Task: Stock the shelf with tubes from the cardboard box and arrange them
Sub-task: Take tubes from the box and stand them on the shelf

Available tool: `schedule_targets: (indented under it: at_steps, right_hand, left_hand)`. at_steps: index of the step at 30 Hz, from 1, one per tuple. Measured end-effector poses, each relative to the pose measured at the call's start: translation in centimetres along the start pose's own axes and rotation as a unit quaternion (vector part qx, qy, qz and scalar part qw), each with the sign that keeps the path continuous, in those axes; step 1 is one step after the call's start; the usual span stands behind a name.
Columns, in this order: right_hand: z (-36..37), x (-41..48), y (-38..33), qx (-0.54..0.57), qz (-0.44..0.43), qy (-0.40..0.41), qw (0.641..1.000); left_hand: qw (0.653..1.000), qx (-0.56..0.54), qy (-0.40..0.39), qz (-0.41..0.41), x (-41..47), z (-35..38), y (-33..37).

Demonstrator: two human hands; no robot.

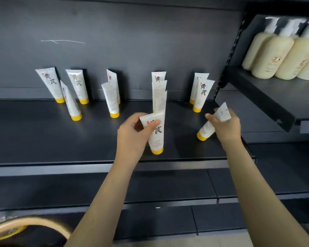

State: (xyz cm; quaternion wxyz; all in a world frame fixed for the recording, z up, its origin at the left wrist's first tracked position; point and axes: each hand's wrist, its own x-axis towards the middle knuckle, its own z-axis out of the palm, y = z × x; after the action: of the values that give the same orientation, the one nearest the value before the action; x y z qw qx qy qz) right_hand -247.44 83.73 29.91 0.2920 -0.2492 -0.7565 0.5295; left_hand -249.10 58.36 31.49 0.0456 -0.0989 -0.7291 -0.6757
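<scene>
Two bare forearms of yours reach forward over the shelf (43,139). Your left hand (132,132) sits mid-shelf with the wrist straight. Your right hand (225,125) is further right, near the shelf's end by the slotted upright (230,56).

Bare shelf lies wide to the left of your left hand, and a narrower strip lies between your hands.

Your left thumb lies across the upper face of the front tube (156,138), with the fingers curled behind it. That tube stands cap down close to the front lip, ahead of a file (159,93) of tubes. Your right fingers wrap the tilted tube (206,130), tail up and yellow cap low. You cannot tell whether the cap touches the shelf. More back tubes (77,86) stand by the wall, and bottles (275,57) stand on the higher right shelf.
</scene>
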Motion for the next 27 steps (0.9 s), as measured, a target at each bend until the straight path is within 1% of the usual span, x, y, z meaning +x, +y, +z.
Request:
schedule_targets:
  at_steps: [3, 7, 9, 12, 15, 20, 25, 27]
  right_hand:
    - [0.6, 2.2, 0.6, -0.041, -0.004, -0.051, 0.998]
    - [0.4, 3.5, 1.5, -0.061, 0.009, -0.144, 0.988]
    - [0.3, 4.4, 1.9, -0.067, 0.007, -0.152, 0.986]
    - [0.5, 6.2, 2.5, -0.063, -0.01, -0.144, 0.988]
    - [0.9, 8.1, 3.0, -0.055, -0.009, -0.157, 0.986]
    - [0.5, 10.4, 2.9, -0.093, -0.042, -0.174, 0.979]
    - [-0.1, 12.0, 3.6, -0.114, -0.035, -0.233, 0.965]
    - [-0.8, 12.4, 4.1, -0.106, -0.026, -0.254, 0.961]
  left_hand:
    - [1.0, 0.004, -0.011, 0.004, 1.8, 1.2, -1.0]
    - [1.0, 0.011, -0.017, -0.011, 3.1, 2.2, -1.8]
    - [1.0, 0.016, -0.014, -0.016, 3.5, 2.7, -2.1]
    - [1.0, 0.006, -0.008, -0.018, 3.7, 3.9, -2.4]
    - [1.0, 0.014, 0.001, -0.019, 3.3, 5.4, -2.2]
    - [0.999, 0.023, -0.013, -0.031, 2.7, 8.8, -1.7]
    - [0.999, 0.015, -0.036, -0.028, 1.5, 12.6, -0.9]
    - [0.998, 0.018, -0.048, -0.022, 1.1, 14.0, -0.6]
